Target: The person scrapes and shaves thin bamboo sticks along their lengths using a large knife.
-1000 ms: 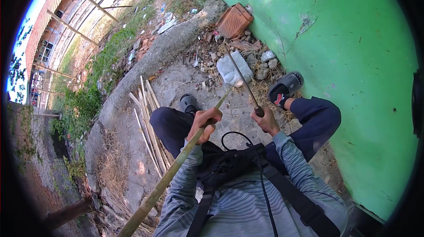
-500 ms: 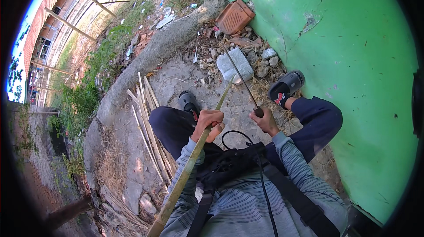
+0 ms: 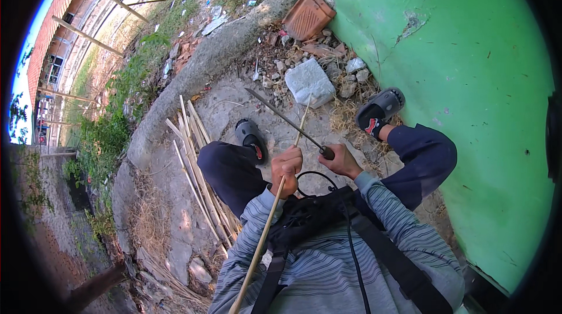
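My left hand (image 3: 286, 170) is closed round a long, thin bamboo strip (image 3: 259, 249) that runs from beside my body out between my feet. Its far tip meets the near edge of a white block (image 3: 308, 81). In my right hand (image 3: 344, 161) is the dark handle of a long knife (image 3: 284, 117). The blade slants up to the left and crosses the strip just beyond my left fist; whether the two touch I cannot tell. Several pale bamboo strips (image 3: 196, 156) lie in a bundle left of my left leg.
A green wall (image 3: 462, 79) stands close on my right. Ahead lie an orange roof tile (image 3: 308, 16) and rubble (image 3: 345, 77). A low concrete kerb (image 3: 193, 71) curves along the left, with plants (image 3: 105, 138) beyond it. A black cable (image 3: 354, 243) hangs over my front.
The knife has swung left, its blade now lying across the strip. The strip has turned, showing a narrower, paler side. My hands have come closer together.
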`<state>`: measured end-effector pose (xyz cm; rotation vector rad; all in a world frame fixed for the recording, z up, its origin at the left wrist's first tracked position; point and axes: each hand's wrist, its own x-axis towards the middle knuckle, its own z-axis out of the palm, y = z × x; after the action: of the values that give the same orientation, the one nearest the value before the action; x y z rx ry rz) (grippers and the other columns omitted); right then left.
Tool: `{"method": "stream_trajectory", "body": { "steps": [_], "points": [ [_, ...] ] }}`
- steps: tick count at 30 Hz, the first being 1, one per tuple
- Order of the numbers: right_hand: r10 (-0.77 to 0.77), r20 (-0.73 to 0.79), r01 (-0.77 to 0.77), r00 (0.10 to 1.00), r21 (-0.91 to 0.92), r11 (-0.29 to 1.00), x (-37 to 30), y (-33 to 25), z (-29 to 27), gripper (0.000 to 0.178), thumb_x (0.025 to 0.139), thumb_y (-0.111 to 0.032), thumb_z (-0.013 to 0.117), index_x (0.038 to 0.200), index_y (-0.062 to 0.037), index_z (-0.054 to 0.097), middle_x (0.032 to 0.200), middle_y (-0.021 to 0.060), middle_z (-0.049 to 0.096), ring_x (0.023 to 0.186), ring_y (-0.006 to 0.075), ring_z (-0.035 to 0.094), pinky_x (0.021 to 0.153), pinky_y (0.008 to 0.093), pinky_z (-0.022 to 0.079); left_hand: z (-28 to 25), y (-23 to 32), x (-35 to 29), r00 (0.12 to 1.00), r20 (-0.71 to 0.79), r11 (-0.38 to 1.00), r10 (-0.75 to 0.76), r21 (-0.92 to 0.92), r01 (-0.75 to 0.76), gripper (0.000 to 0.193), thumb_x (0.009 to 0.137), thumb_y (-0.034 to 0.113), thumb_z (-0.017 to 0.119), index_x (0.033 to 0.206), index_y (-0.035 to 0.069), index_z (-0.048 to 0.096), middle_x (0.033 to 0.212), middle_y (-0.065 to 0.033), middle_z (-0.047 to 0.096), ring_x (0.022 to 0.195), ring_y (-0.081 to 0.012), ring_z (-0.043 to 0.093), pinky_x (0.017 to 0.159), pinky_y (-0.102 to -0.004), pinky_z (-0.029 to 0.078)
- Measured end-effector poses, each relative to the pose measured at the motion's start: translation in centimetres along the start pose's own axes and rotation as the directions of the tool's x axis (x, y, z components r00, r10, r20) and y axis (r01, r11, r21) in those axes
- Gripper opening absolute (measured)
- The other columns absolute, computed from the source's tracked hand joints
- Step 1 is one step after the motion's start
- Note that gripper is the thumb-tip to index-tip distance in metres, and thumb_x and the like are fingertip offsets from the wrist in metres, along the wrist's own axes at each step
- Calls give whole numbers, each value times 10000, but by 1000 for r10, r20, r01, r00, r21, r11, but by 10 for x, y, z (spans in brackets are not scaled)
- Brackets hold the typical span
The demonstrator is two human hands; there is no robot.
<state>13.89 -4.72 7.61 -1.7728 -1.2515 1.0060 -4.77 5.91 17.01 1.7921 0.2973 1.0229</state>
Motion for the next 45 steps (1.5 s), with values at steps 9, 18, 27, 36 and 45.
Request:
{"method": "stream_trajectory", "body": {
  "steps": [9,18,27,36,45],
  "points": [
    [-8,-12,9,1000,52,999,36,20,26,275,775,-236,749,790,18,644,627,157,591,565,258,551,607,411,468,4,-13,-18,946,-307,991,-105,-113,73,730,1117,577,204,622,43,262,583,-47,318,527,-198,308,594,-356,276],
    [-43,78,41,996,20,999,41,10,34,260,733,-215,722,748,20,613,632,177,592,566,302,561,597,442,461,-1,-15,-20,916,-391,986,-83,-166,18,730,1123,553,261,564,86,228,529,-38,294,489,-186,278,546,-350,237],
    [-41,79,41,996,3,999,59,20,35,284,722,-235,731,744,26,619,671,195,630,613,342,611,641,457,494,1,-16,-26,917,-394,991,-66,-136,12,721,1132,524,250,561,85,223,519,-34,282,484,-176,260,538,-352,218],
    [117,86,-111,989,-72,991,70,38,40,298,724,-263,751,798,11,660,722,196,672,689,372,665,681,466,526,-9,-14,-21,894,-440,984,-84,-177,5,692,1149,464,236,563,96,214,504,-16,259,469,-169,252,524,-351,239],
    [105,-102,-118,989,-135,984,84,58,35,275,743,-236,720,763,25,635,666,194,629,597,315,611,612,454,485,4,-20,-36,926,-367,987,-83,-160,24,709,1141,458,259,542,80,227,498,-37,280,458,-178,257,531,-358,237]
  ]
}}
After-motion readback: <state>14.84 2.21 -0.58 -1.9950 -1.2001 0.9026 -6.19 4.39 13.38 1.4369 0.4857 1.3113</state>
